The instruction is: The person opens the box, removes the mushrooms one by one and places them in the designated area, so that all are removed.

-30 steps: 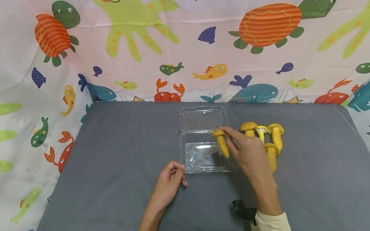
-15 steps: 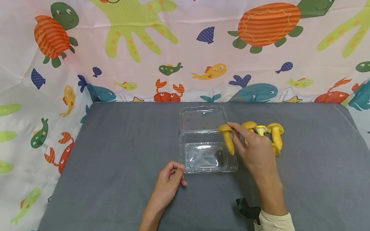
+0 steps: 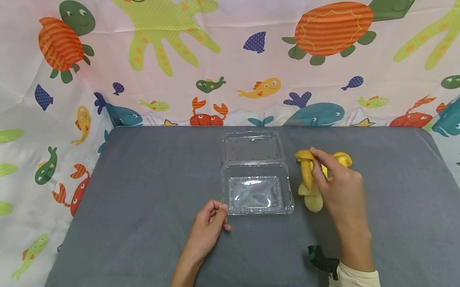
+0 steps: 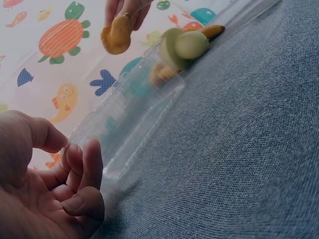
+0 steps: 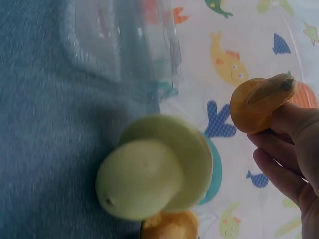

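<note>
My right hand [image 3: 342,192] pinches a yellow mushroom [image 3: 306,166] by its cap, with the stem hanging down. It is held up to the right of a clear plastic clamshell box [image 3: 228,190], which lies with its lid folded back. At the box's front left corner, my left hand [image 3: 208,227] pinches the rim between thumb and fingers. A pale green-yellow mushroom [image 3: 312,200] lies beside the box, just below the held one. Behind the right hand, another yellow mushroom [image 3: 343,158] shows its cap, while other mushrooms are mostly covered.
A grey cloth [image 3: 145,180] covers the table. Along its back and sides hangs a white curtain [image 3: 182,92] printed with sea animals. Dark straps [image 3: 324,261] sit at the wrists near the cream sleeves.
My right hand has carried the yellow mushroom rightward, from over the box to beside it. The pale mushroom has come into view from behind that hand. The left hand stays at the box corner.
</note>
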A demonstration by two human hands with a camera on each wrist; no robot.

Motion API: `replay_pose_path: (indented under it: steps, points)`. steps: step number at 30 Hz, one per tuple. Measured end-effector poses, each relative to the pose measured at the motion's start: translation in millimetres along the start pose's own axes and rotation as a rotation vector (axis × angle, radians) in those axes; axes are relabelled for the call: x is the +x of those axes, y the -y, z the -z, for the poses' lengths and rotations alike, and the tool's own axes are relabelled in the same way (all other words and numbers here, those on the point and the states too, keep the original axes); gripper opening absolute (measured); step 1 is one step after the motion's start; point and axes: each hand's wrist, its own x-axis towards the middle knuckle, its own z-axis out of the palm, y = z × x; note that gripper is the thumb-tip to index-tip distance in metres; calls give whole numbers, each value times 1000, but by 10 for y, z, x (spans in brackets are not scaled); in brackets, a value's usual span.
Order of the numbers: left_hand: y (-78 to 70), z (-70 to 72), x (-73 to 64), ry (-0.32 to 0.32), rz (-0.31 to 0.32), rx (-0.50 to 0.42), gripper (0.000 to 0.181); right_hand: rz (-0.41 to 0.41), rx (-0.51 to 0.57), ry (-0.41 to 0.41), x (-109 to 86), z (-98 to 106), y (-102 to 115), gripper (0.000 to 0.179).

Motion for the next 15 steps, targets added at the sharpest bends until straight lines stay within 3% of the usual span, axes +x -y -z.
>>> replay_pose_path:
  steps: [8,15]
  points:
    - [11,0,6,-6,1,14,19,-94,-16,14,-64,114,-157,30]
    - [13,2,5,-13,3,20,18,-128,-29,22,-111,212,-255,30]
